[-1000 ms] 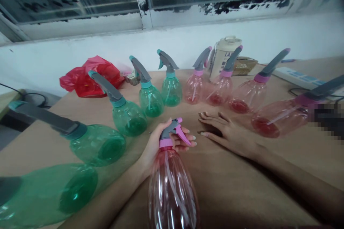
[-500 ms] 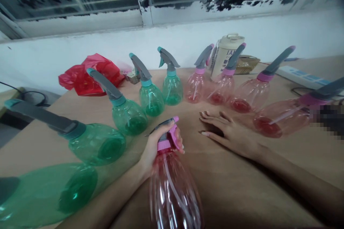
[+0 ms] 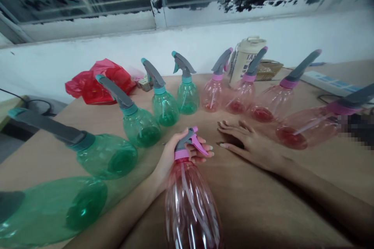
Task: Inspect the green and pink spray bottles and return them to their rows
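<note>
My left hand (image 3: pixel 172 155) is wrapped round the grey and pink spray head of a clear pink spray bottle (image 3: pixel 189 202), its thumb over the back and its fingers by the pink trigger. A white tube runs down inside this bottle, whose lower end is cut off by the picture's edge. My right hand (image 3: pixel 248 142) lies on the table with fingers stretched out and holds nothing. Beyond it stand several pink spray bottles (image 3: pixel 271 103) with grey heads. Several green spray bottles (image 3: pixel 140 126) curve round on the left.
A wooden table (image 3: pixel 251 202) carries everything. At the back are a red plastic bag (image 3: pixel 105 81), a cream lidded container (image 3: pixel 248 52), a small cardboard box (image 3: pixel 269 70) and a white power strip (image 3: pixel 327 83). A white wall with windows rises behind.
The pink trigger, squeezed in close before, now stands out from the neck as my left fingers have loosened. The held bottle has shifted slightly right. My right hand stays put.
</note>
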Demonstrator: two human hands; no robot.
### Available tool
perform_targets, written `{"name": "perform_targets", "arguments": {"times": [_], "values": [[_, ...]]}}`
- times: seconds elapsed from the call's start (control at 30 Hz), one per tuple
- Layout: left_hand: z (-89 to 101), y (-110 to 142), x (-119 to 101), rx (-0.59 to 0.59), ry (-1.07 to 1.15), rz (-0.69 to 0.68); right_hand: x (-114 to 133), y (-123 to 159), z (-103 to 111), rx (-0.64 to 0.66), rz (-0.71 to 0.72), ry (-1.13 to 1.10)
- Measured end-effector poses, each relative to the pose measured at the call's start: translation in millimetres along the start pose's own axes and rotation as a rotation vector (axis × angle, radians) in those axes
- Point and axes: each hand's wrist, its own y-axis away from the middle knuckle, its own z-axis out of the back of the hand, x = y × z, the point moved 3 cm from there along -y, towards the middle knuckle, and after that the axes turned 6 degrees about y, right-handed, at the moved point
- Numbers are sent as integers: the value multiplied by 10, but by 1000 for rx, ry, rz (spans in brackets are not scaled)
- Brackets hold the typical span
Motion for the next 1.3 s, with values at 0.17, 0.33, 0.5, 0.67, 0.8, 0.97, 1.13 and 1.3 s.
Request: {"name": "perform_targets", "arguments": {"times": [0.17, 0.33, 0.5, 0.67, 0.8, 0.97, 1.13, 1.3], "values": [[2, 2, -14, -11, 1, 9, 5, 7, -2, 5, 0, 9], [-4, -9, -31, -10, -3, 9, 7, 11, -5, -1, -9, 18], [-27, 20, -36, -20, -49, -29, 3, 10, -11, 15, -4, 24], [-66, 97, -84, -86, -57, -157, 15, 10, 2, 24, -22, 24], [-109, 150, -147, -125, -51, -257, 16, 15, 11, 26, -37, 11], [-105, 150, -181, -158, -108, -320, 52, 35, 94, -61, -121, -109], [-89, 134, -133, -93, -131, -308, 354, 98, 244, -1, -190, -429], [-129, 168, -105, -13, -198, -338, 861, 219, 391, 214, -100, -543]]}}
